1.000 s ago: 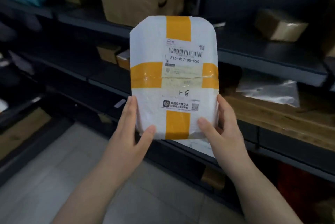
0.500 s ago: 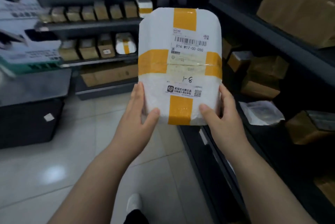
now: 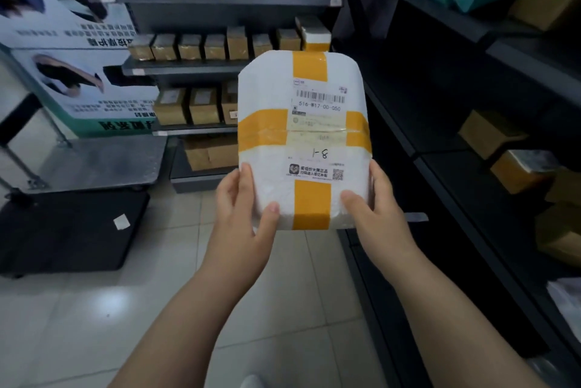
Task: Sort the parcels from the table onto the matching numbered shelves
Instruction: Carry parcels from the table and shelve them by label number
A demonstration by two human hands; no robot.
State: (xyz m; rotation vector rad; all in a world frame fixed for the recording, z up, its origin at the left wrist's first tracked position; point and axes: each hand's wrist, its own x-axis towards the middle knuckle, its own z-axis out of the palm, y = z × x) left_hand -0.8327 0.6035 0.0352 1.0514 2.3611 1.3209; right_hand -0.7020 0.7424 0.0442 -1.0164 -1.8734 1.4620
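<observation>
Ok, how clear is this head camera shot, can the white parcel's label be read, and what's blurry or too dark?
Head view: the white parcel is sharp, its handwritten 1-8 legible; the poster at left is blurred; the dark shelves at right are underlit, their boxes soft; a faint glare patch sits on the floor tiles.

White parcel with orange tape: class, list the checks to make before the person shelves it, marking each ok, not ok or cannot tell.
1. Grip of the left hand on the white parcel, lower corner: ok.
2. Grip of the right hand on the other lower corner: ok.
3. The handwritten number, 1-8, readable: ok.
4. Parcel upright, label side facing the person: ok.
5. The shelf tags readable to find the match: cannot tell, blurred.
</observation>
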